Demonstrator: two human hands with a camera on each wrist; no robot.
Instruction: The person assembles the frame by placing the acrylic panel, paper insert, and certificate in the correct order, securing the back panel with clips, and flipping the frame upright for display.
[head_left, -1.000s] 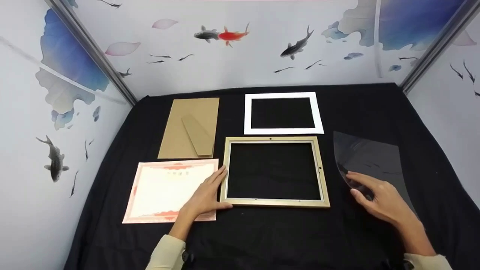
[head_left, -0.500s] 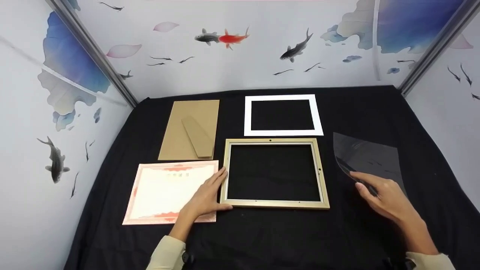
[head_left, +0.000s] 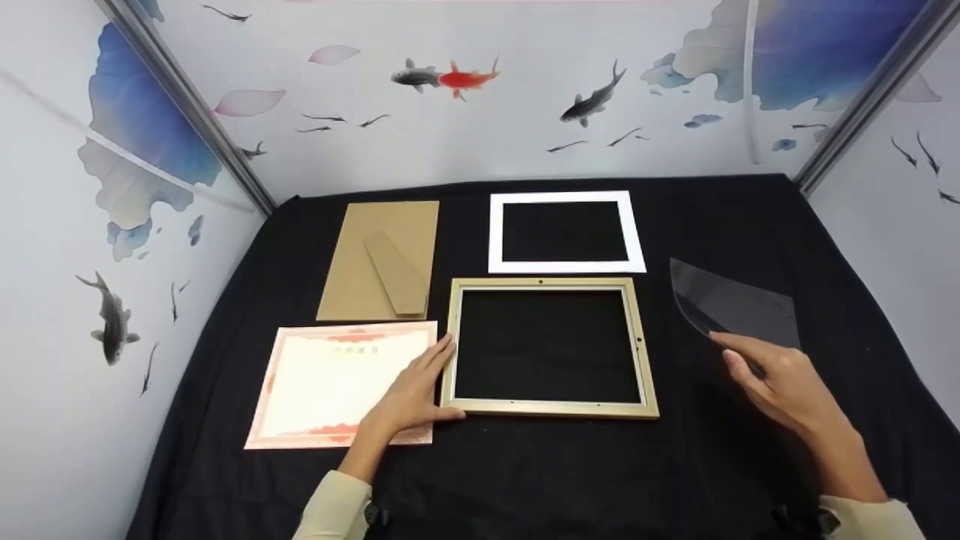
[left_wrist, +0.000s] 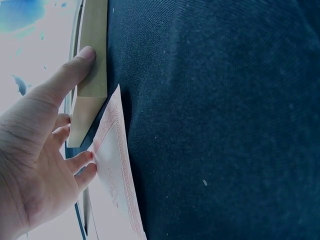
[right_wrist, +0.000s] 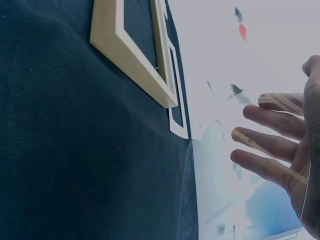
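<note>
A gold picture frame (head_left: 551,409) lies at the middle of the black-covered table. My left hand (head_left: 409,390) rests at its near left corner, thumb along the front side and fairly straight fingers against the left side. In the left wrist view, the thumb presses the frame's outer face (left_wrist: 92,75), while the lower fingertips meet a pink-bordered certificate (left_wrist: 112,165). On the right, my right hand (head_left: 780,382) holds a clear plastic sheet (head_left: 742,300) between thumb and fingers. The sheet bends and tilts up; its near part is hidden behind the hand.
Behind the frame lies a white mat border (head_left: 566,266). A brown backing board (head_left: 345,262) with a stand flap is at the back left, beyond the certificate. Printed walls (head_left: 525,150) enclose the table's back and sides.
My right hand has shifted a little to the right, and the clear sheet has tilted up more, looking narrower. The left hand and the frame have stayed in place.
</note>
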